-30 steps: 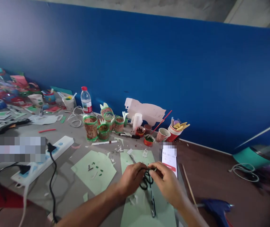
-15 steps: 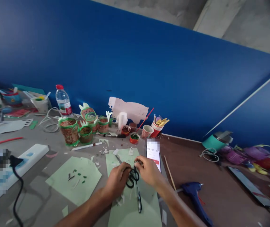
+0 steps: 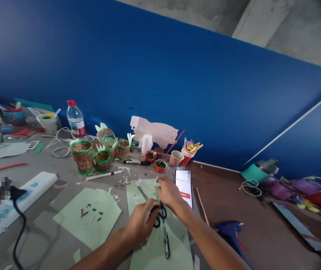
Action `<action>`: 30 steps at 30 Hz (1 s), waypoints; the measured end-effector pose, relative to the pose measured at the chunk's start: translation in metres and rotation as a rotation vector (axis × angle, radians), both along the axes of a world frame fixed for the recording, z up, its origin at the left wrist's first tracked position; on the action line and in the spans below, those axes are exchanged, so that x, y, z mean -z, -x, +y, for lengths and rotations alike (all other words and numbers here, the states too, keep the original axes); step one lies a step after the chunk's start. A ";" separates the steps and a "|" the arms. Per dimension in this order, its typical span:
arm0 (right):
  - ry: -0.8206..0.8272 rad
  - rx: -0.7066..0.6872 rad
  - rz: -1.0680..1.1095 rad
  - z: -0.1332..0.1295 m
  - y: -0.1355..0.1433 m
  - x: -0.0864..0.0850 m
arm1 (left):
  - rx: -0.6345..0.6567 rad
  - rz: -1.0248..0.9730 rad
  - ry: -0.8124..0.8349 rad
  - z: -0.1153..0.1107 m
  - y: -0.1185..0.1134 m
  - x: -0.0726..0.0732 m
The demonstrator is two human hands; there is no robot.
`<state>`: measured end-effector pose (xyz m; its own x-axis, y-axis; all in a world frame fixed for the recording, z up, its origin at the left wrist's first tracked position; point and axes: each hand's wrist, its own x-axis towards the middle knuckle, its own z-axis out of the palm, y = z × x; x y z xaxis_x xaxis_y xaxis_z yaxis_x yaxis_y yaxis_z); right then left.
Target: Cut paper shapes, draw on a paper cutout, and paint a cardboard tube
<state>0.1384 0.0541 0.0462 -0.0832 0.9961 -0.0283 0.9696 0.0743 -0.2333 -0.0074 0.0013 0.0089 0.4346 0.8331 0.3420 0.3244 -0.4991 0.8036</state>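
Observation:
My left hand [image 3: 145, 219] is closed beside the black-handled scissors [image 3: 163, 213], fingers curled inward; what they hold, if anything, is hidden. My right hand [image 3: 170, 194] reaches past the scissors, its fingertips together at a small white paper scrap [image 3: 156, 182], which they partly cover. I cannot make out what is between those fingers. Under both hands lies a light green paper sheet [image 3: 177, 243]. On it, a black and clear pen [image 3: 166, 242] lies just below the scissors. The scissors' blades [image 3: 143, 194] point up and left, partly behind my left hand.
Another green sheet [image 3: 104, 210] with small cut pieces lies left. Painted brown cups [image 3: 82, 157], a water bottle [image 3: 76, 122] and paint pots [image 3: 160, 166] stand along the blue partition. A phone [image 3: 183, 187], wooden stick [image 3: 202, 204] and blue glue gun [image 3: 232, 234] lie right; a power strip [image 3: 31, 198] left.
My right hand has moved forward and left, from the scissors' handles to the white paper scrap. My left hand has shifted slightly down and right, nearer the scissor handles.

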 end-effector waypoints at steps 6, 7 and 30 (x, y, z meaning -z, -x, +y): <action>0.031 -0.040 -0.102 0.019 0.004 0.011 | -0.008 0.041 -0.006 0.000 0.000 0.004; 0.034 -0.047 -0.107 0.021 0.005 0.013 | -0.011 0.045 -0.009 0.000 0.000 0.004; 0.060 -0.155 -0.092 0.022 0.002 0.010 | 0.021 0.071 0.019 -0.004 -0.002 0.003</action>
